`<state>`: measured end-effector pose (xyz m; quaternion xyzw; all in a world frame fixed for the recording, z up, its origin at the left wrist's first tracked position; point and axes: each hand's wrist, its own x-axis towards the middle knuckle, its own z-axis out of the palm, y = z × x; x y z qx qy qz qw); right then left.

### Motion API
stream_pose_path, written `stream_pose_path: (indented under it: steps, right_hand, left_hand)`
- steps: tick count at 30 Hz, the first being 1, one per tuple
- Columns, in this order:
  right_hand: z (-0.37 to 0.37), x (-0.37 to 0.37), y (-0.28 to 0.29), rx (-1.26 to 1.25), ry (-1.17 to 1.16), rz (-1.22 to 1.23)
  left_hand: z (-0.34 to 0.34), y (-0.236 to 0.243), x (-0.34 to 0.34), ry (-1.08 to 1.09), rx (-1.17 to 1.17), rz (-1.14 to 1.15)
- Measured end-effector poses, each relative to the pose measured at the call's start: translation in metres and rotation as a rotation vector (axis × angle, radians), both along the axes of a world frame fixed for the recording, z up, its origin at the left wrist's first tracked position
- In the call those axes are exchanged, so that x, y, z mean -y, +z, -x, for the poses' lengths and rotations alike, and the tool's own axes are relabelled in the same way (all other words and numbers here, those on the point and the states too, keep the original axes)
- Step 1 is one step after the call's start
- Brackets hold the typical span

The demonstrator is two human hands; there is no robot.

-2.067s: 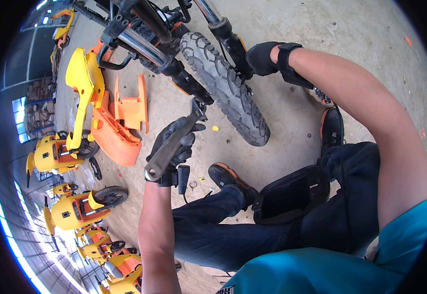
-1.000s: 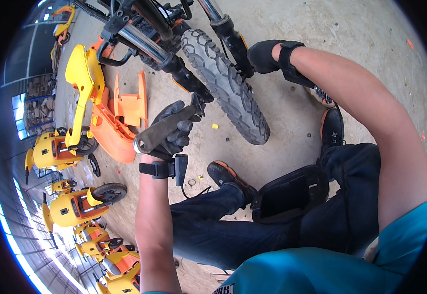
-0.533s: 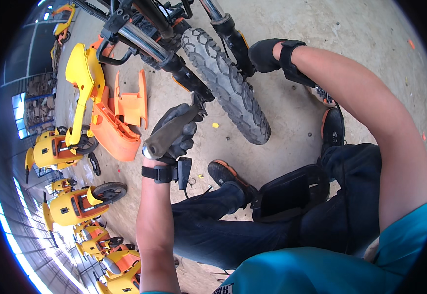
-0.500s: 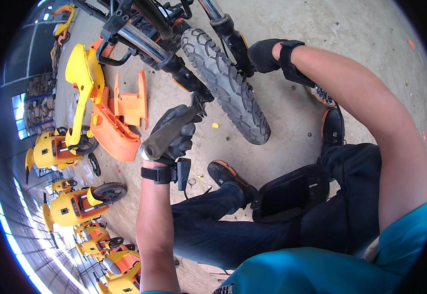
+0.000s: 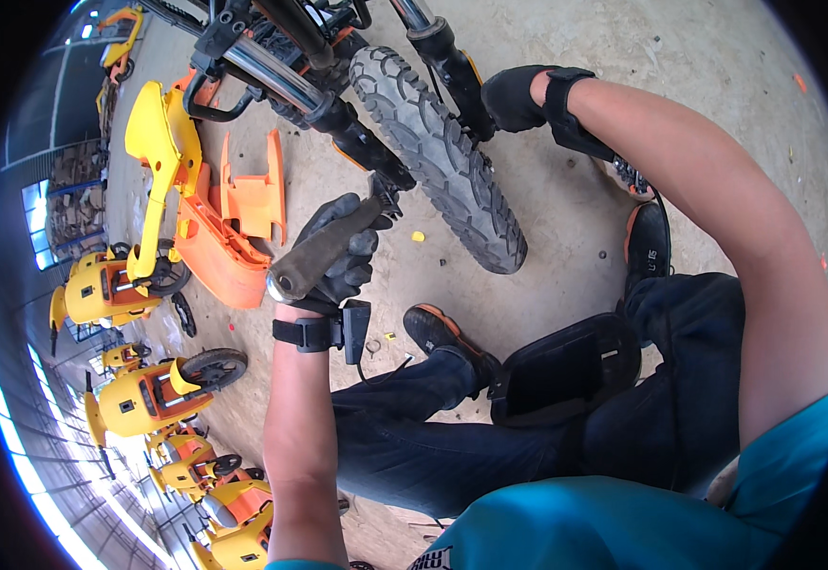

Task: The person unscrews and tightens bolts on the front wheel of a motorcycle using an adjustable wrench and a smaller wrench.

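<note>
My left hand (image 5: 349,264), in a dark grey glove, is closed around the handle of an adjustable wrench (image 5: 311,258). The wrench's jaw end meets the foot of the left fork leg (image 5: 368,144), beside the axle of the front wheel (image 5: 444,163). That wheel has a chunky grey knobbly tyre and stands between both fork legs. Across the wheel, my black-gloved right hand (image 5: 513,99) is against the lower end of the right fork leg (image 5: 454,78). Its fingers are turned away and hidden, so its hold cannot be made out.
Yellow and orange body panels (image 5: 207,249) lie on the concrete floor to the left. Several yellow scooters (image 5: 143,401) stand farther left. Small yellow bits (image 5: 418,237) are scattered near the wheel. My shoes (image 5: 444,337) and knees are close below it.
The wrench's handle end has swung slightly up and left with my left hand. My right hand has hardly moved, staying by the right fork leg.
</note>
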<state>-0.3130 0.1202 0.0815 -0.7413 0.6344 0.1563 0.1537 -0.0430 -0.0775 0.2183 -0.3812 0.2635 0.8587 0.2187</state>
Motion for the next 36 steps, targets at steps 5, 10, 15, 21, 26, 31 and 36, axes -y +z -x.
stream_pose_path:
  steps: [5,10,15,21,26,31,36]
  right_hand:
    - [-0.002,-0.005,0.003,0.07,-0.156,-0.01]
    - [-0.01,-0.009,0.021,0.126,-0.291,-0.009]
    - [-0.015,-0.014,0.025,0.166,-0.382,0.008]
    - [-0.03,-0.032,0.031,0.246,-0.583,0.123]
    - [-0.04,-0.045,0.026,0.301,-0.713,0.208]
    - [-0.044,-0.053,0.011,0.339,-0.743,0.366]
    - [-0.056,-0.059,0.012,0.349,-0.814,0.411]
  left_hand:
    - [0.002,0.009,-0.05,0.044,0.018,0.54]
    - [-0.015,-0.011,-0.049,-0.188,0.05,0.528]
    - [-0.018,-0.025,-0.061,-0.312,0.038,0.573]
    - [-0.024,-0.035,-0.059,-0.405,0.038,0.744]
    - [-0.026,-0.029,-0.061,-0.447,0.018,0.825]
    - [-0.026,-0.025,-0.062,-0.448,0.022,0.836]
    - [-0.033,-0.036,-0.061,-0.454,-0.028,0.859]
